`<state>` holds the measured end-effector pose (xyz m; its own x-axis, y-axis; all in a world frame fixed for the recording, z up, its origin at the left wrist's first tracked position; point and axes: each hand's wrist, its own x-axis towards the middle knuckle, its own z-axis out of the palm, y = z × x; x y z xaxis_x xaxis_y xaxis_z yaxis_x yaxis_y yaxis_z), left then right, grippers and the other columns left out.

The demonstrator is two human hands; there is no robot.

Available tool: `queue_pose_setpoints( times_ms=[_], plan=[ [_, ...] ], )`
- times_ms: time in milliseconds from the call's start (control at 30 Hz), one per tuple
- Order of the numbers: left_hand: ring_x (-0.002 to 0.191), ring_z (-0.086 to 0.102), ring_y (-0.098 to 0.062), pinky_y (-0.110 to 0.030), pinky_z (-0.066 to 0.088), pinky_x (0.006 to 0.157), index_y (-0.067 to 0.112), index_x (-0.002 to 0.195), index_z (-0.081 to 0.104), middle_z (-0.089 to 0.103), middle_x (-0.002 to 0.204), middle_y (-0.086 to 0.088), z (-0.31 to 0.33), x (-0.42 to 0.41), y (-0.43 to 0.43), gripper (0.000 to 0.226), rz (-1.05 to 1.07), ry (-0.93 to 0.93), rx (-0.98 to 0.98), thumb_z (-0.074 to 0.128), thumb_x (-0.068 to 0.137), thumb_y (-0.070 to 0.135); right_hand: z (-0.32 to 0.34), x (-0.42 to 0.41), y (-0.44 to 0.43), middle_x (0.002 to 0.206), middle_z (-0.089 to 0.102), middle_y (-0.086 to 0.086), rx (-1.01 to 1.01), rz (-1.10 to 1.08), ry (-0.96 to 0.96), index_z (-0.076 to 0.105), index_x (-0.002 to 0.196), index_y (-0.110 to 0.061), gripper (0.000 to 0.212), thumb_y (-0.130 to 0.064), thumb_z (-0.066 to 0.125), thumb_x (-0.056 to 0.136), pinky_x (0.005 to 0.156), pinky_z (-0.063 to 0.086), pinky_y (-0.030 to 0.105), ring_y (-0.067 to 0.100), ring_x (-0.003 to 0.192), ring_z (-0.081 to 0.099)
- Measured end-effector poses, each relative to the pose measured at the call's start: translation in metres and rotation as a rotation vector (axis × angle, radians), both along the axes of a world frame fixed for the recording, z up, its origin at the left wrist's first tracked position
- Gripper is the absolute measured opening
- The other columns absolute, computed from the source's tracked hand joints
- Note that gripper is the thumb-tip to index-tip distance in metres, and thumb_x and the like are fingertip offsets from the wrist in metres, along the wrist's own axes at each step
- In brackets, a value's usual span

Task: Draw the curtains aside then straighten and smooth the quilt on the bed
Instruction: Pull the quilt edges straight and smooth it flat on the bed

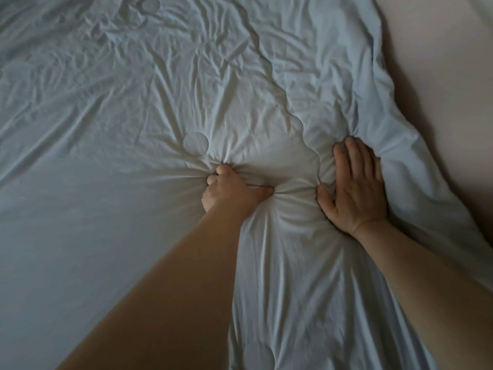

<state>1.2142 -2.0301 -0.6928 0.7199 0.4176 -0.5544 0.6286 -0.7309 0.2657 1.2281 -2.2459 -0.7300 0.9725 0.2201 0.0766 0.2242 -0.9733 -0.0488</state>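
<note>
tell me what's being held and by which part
The left hand grips a bunched fold of the quilt; the right hand only presses flat on it.

Quilt (pixel 266 102) spread below you, filling most of view. Your left hand (pixel 232 192) near centre, quilt fabric bunched in its fingers. Your right hand (pixel 356 188) flat on quilt just right of it, puffed fold between them. Scalloped seam (pixel 272 68) runs from far top toward gap between hands. Bare surface (pixel 440 76) beside quilt's right edge.

Crumpled pale-blue quilt (pixel 266 108), partly bunched
</note>
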Motion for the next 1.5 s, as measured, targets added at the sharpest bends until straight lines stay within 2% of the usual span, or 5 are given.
queue_pose_setpoints(
  times_ms=[333,533,667,1000,1500],
  plan=[
    [0.129,0.04,-0.031,-0.04,0.035,0.108,0.018,0.139,0.034,0.033,0.14,-0.01,0.002,-0.045,-0.001,0.078,-0.048,-0.17,-0.147,0.067,0.077,0.052,0.015,-0.025,0.023,0.149,0.026,0.031,-0.285,-0.103,0.058,0.027,0.144,0.002,0.063,-0.036,0.026,0.093,0.113,0.013,0.059,0.046,0.137,0.025],
    [0.102,0.058,-0.031,-0.044,0.049,0.093,0.027,0.103,0.046,0.059,0.113,-0.007,0.018,-0.139,-0.036,0.049,0.021,-0.16,-0.186,0.059,0.061,0.048,0.045,-0.138,0.041,0.138,0.045,0.018,0.072,-0.063,0.199,0.051,0.125,-0.007,0.06,-0.038,0.03,0.078,0.109,0.024,0.057,0.035,0.128,0.042],
    [0.113,0.053,-0.03,-0.045,0.046,0.098,0.02,0.121,0.041,0.049,0.125,-0.009,0.016,-0.208,-0.061,0.076,-0.032,0.061,-0.261,0.074,0.059,0.05,0.042,-0.202,-0.005,0.141,0.044,0.015,-0.009,-0.044,0.174,0.049,0.132,-0.016,0.06,-0.04,0.051,0.077,0.11,0.023,0.057,0.032,0.135,0.036],
    [0.126,0.042,-0.035,-0.042,0.037,0.106,0.013,0.138,0.019,0.033,0.136,-0.016,0.0,-0.214,-0.069,0.104,-0.048,0.135,-0.143,0.08,0.062,0.052,0.002,-0.217,-0.031,0.155,0.025,0.014,-0.037,0.041,0.11,0.034,0.146,-0.025,0.061,-0.048,0.039,0.09,0.114,0.01,0.061,0.027,0.145,0.019],
    [0.118,0.046,-0.031,-0.042,0.041,0.099,0.016,0.117,0.037,0.04,0.126,-0.009,-0.007,-0.224,-0.075,0.078,0.023,-0.074,-0.076,0.081,0.062,0.049,-0.009,-0.208,-0.036,0.152,0.032,0.014,0.093,0.1,0.003,0.039,0.143,-0.027,0.056,-0.044,0.039,0.09,0.114,0.009,0.06,0.028,0.142,0.026]
  ],
)
